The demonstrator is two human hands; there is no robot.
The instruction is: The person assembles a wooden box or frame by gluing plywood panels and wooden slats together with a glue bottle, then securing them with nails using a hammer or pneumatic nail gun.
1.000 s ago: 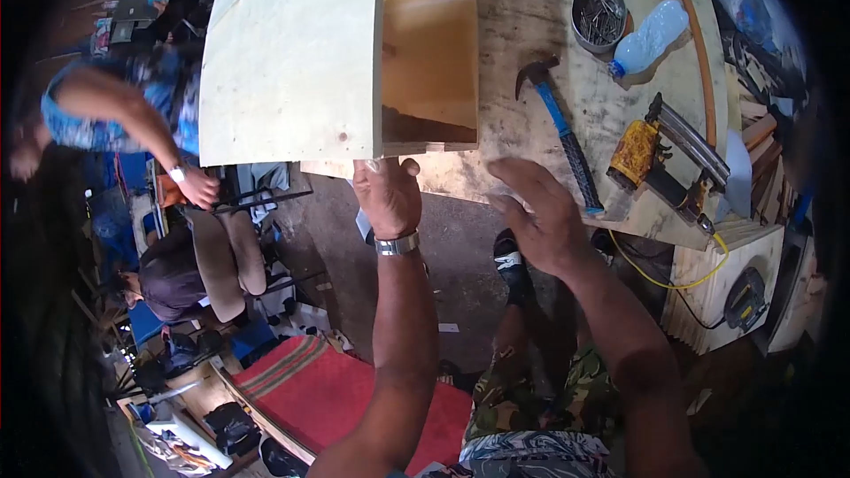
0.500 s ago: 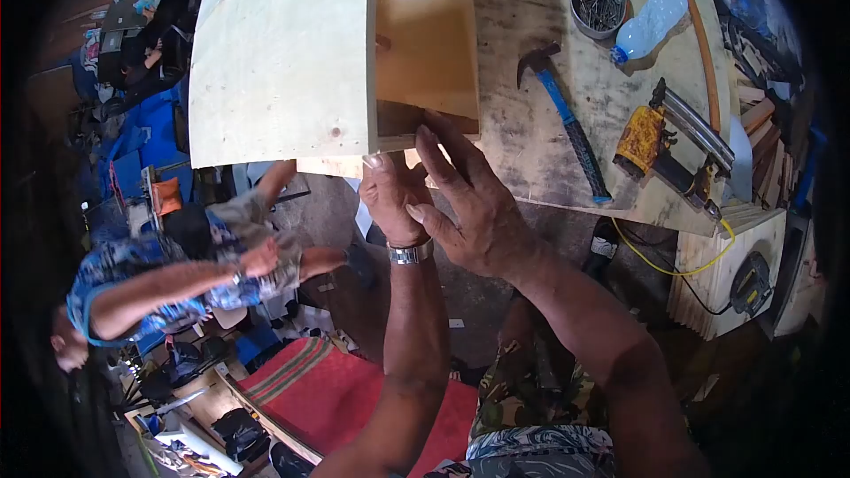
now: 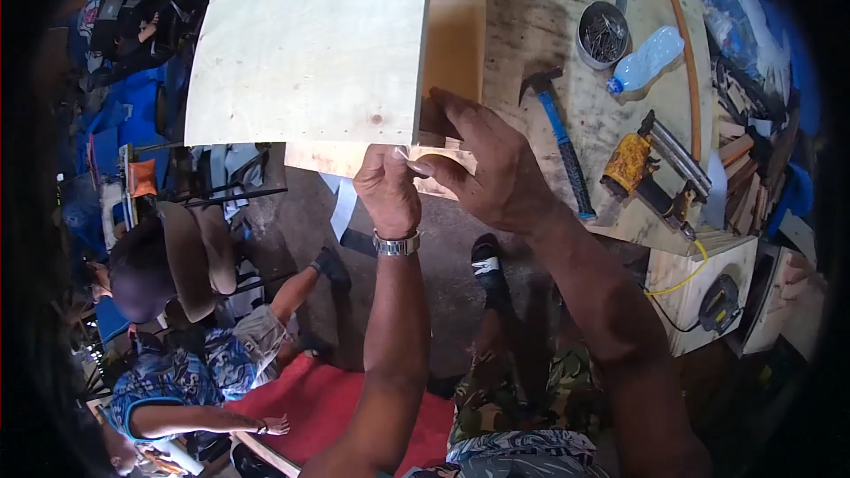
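A plywood box (image 3: pixel 305 53) with one open side stands at the table's edge. At its lower near corner, my left hand (image 3: pixel 388 190), with a metal-band watch on the wrist, is closed on the bottom edge. Close beside it my right hand (image 3: pixel 500 164) curls around the same corner, fingers reaching into the opening and thumb below near the left thumb. Some fingertips are hidden behind the panel. Right of the box lie a hammer (image 3: pixel 564 146) with a blue and black handle and a yellow nail gun (image 3: pixel 627 166).
A bowl of nails (image 3: pixel 603 35), a plastic bottle (image 3: pixel 649 59) and a long wooden strip (image 3: pixel 686 62) are on the plywood table (image 3: pixel 531 26). A yellow hose (image 3: pixel 686 276) hangs over its edge. Another person (image 3: pixel 181 389) is at lower left, near a red cloth (image 3: pixel 310 412).
The view has shifted. My right hand's fingers have moved further into the box opening, bending around the corner. The other person appears lower, with an arm stretched over the red cloth.
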